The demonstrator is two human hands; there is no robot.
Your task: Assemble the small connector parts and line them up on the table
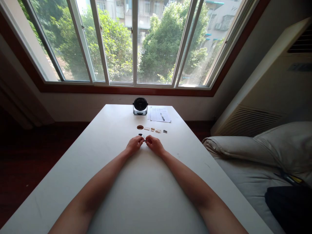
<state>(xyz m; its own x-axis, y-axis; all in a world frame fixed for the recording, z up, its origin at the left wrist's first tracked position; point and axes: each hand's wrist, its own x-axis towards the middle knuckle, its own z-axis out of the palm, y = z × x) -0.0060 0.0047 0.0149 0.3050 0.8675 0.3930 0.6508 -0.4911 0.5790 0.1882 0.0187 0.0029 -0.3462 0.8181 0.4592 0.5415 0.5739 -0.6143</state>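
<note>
Both arms stretch forward over the white table, and the two hands nearly meet near its far half. My left hand is closed, thumb and fingers pinched together. Opposite it, my right hand is pinched the same way. Between the fingertips sits a tiny dark piece, too small to name. Just beyond my left fingers lies a small black object with a pale, thin outline around it. Past the hands, a row holds a dotted white sheet, gold-coloured pieces, pale pieces and a dark grey piece.
A round brown opening or disc shows in the tabletop. Farther back stand a black fan-like device on a stand and papers with a pen. A grey sofa is at the right; windows are ahead.
</note>
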